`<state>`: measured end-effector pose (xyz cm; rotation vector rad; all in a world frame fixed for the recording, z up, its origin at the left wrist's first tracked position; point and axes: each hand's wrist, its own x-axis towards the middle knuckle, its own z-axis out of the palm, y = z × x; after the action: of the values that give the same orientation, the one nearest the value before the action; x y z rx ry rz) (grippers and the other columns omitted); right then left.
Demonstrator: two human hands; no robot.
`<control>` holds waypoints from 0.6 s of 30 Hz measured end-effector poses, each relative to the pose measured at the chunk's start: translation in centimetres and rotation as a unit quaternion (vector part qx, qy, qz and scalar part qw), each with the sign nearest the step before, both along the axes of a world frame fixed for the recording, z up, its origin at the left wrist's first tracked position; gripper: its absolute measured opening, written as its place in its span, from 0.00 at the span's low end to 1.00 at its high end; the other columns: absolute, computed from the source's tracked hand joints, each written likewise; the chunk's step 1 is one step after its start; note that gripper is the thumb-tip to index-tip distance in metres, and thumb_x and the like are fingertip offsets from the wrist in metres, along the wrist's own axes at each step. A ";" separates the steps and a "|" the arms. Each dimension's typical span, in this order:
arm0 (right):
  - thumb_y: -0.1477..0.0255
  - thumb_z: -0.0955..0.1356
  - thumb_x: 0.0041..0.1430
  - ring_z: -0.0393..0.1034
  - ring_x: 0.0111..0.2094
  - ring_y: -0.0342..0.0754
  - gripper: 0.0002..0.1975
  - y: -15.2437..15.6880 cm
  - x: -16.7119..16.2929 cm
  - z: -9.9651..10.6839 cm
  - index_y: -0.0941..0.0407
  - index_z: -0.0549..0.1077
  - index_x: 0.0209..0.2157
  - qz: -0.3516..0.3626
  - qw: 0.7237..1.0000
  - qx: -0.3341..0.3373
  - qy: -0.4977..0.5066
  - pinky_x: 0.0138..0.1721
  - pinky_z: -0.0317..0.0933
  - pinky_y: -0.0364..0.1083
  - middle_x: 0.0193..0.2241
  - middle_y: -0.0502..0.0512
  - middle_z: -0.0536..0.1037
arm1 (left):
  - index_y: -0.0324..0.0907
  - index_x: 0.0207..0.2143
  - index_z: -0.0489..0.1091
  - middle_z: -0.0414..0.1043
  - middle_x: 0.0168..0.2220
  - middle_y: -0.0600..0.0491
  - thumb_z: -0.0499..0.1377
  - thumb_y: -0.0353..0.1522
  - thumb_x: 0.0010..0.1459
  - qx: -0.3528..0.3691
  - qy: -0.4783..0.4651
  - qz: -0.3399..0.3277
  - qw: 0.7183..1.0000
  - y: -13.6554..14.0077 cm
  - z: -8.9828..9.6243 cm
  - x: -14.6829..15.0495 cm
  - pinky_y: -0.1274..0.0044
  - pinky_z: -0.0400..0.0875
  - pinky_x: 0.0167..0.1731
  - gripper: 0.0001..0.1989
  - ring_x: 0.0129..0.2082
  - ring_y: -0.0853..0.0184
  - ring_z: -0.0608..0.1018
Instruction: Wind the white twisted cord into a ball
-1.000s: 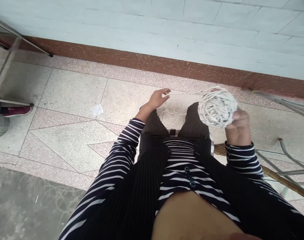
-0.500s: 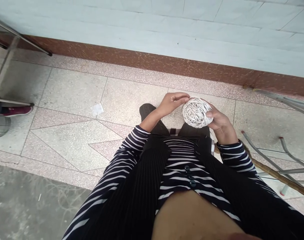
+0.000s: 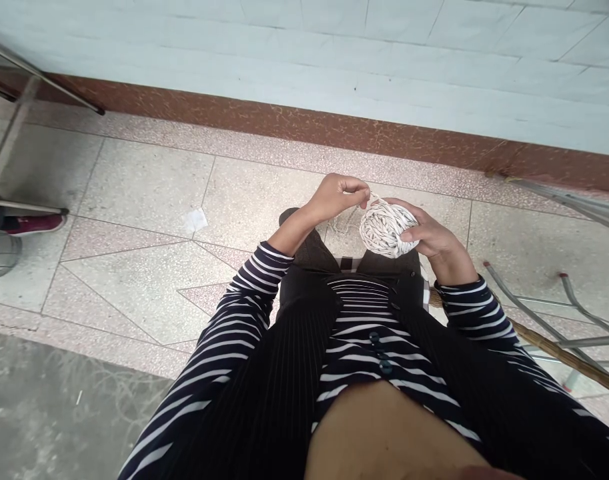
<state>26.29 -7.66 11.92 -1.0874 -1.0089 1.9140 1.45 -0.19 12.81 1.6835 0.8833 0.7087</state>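
A ball of whitish cord (image 3: 383, 230) with dark flecks rests in my right hand (image 3: 431, 235). The thumb lies over its near side, while the other fingers curl behind it, partly hidden. My left hand (image 3: 343, 196) is just left of the ball, thumb and fingers pinched on the cord. A short stretch of strand (image 3: 375, 198) runs between the pinch and the ball's top. Loose, thin cord (image 3: 340, 228) hangs below the left hand, in front of my knees.
A pale tiled wall (image 3: 304, 73) with a brown base runs across the front. Metal stool legs (image 3: 527, 303) and a wooden pole (image 3: 574, 360) are at right. At left stand a metal frame (image 3: 11, 140), a person's dark red shoe (image 3: 31, 225) and a white scrap (image 3: 195, 220) on the floor.
My left hand has moved left and slightly up, away from the ball, drawing a strand out. The ball has shifted a little left and turned in my right hand.
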 end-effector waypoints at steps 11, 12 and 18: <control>0.67 0.86 0.31 0.78 0.55 0.62 0.37 -0.3 -0.1 0.0 0.51 0.82 0.50 -0.017 1.000 -0.008 0.013 0.56 0.73 0.55 0.50 0.55 0.85 | 0.43 0.57 0.80 0.84 0.40 0.50 0.63 0.40 0.70 -0.018 -0.023 -0.050 0.998 -1.1 -1.7 0.3 0.73 0.78 0.44 0.17 0.40 0.64 0.84; 0.67 0.86 0.31 0.79 0.54 0.61 0.37 -0.3 -0.1 0.0 0.52 0.82 0.50 -0.015 1.000 -0.010 0.010 0.54 0.73 0.54 0.50 0.55 0.85 | 0.44 0.57 0.80 0.85 0.42 0.50 0.62 0.40 0.71 0.013 -0.009 -0.039 0.999 -1.3 -1.6 0.2 0.72 0.78 0.46 0.17 0.42 0.64 0.85; 0.69 0.85 0.32 0.79 0.54 0.62 0.39 -0.3 -0.3 -0.8 0.52 0.82 0.52 0.000 1.000 -0.031 -0.001 0.57 0.73 0.57 0.49 0.56 0.86 | 0.49 0.50 0.82 0.80 0.30 0.52 0.58 0.37 0.75 0.257 0.152 -0.026 0.954 -1.6 -2.1 -0.2 0.65 0.73 0.58 0.12 0.37 0.63 0.82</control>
<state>25.94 -7.93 11.09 -1.1254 -0.9559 1.9562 1.24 -1.81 10.66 2.3195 0.9100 0.6900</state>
